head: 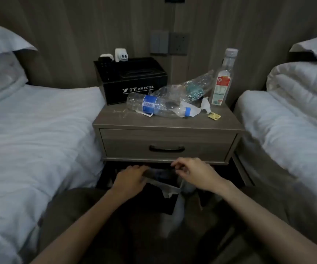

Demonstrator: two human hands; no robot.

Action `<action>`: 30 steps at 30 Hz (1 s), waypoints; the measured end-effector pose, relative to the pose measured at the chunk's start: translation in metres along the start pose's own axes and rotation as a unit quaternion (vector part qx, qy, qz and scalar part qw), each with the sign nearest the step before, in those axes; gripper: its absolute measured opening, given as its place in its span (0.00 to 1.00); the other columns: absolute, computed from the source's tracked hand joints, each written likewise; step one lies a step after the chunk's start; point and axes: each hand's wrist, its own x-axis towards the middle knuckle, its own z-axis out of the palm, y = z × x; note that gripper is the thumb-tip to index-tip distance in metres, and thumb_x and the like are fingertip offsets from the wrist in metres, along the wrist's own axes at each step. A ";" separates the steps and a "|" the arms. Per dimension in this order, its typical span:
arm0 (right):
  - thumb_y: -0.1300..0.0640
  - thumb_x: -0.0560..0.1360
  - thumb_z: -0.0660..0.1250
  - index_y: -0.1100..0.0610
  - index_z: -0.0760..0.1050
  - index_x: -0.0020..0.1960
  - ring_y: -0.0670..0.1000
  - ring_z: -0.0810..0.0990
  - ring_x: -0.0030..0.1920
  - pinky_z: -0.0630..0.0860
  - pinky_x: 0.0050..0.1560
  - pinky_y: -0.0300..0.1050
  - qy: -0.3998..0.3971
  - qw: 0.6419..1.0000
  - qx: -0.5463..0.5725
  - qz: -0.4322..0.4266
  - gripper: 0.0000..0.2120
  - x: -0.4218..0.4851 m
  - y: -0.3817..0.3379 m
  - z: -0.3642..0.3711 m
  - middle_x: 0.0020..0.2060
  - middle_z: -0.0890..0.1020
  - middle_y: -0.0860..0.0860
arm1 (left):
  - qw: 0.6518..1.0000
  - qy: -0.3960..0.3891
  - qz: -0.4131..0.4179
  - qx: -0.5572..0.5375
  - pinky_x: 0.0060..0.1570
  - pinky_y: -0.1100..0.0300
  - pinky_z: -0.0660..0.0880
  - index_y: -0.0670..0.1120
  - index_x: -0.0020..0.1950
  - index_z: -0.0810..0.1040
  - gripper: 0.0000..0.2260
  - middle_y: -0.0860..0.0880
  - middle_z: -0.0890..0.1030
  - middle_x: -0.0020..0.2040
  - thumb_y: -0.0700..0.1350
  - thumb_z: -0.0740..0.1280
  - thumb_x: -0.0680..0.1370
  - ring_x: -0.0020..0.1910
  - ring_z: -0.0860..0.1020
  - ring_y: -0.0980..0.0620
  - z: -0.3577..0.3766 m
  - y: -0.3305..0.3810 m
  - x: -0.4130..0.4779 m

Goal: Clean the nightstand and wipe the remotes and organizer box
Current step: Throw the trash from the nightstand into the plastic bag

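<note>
The left grip (130, 178) and right grip (195, 172) are grasping the lined bin (159, 197) at its rim; the organizer box (134, 82) on the desk (153, 121) is holding remotes (105, 62) upright.

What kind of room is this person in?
Most likely a hotel twin room: a black organizer box printed HOTEL sits on a grey-brown wooden nightstand between a white-sheeted left bed and right bed.

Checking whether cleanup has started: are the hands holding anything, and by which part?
Yes: a dark bin under the nightstand, held at its top rim. The left hand grips the rim's left end, the right hand pinches its right end.
</note>
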 end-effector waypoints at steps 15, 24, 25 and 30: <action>0.53 0.80 0.62 0.48 0.68 0.70 0.51 0.74 0.63 0.77 0.55 0.51 -0.081 0.993 -0.072 0.041 0.19 0.024 0.066 0.068 0.65 0.74 0.49 | 0.978 -0.128 -0.014 0.163 0.73 0.37 0.45 0.52 0.73 0.66 0.18 0.40 0.67 0.70 0.49 0.56 0.82 0.72 0.64 0.41 0.104 -0.010 0.054; 0.51 0.77 0.67 0.48 0.64 0.73 0.51 0.69 0.69 0.69 0.62 0.43 -0.139 0.989 -0.044 0.014 0.26 0.029 0.077 0.109 0.69 0.72 0.49 | 0.978 -0.177 0.010 0.114 0.72 0.40 0.50 0.52 0.71 0.65 0.23 0.43 0.69 0.65 0.40 0.62 0.78 0.64 0.72 0.41 0.110 -0.004 0.038; 0.51 0.77 0.67 0.48 0.64 0.73 0.51 0.70 0.67 0.70 0.62 0.44 -0.148 0.987 -0.060 0.005 0.26 0.030 0.077 0.115 0.68 0.73 0.49 | 0.977 -0.187 0.018 0.102 0.71 0.42 0.55 0.52 0.71 0.65 0.23 0.44 0.70 0.65 0.40 0.63 0.78 0.64 0.72 0.41 0.111 -0.003 0.036; 0.53 0.80 0.61 0.50 0.67 0.71 0.56 0.73 0.65 0.65 0.66 0.48 -0.183 0.966 -0.180 -0.029 0.20 0.028 0.085 0.135 0.66 0.74 0.55 | 0.978 -0.205 0.013 0.043 0.62 0.49 0.65 0.53 0.67 0.71 0.13 0.45 0.72 0.62 0.48 0.58 0.82 0.64 0.71 0.43 0.108 0.000 0.026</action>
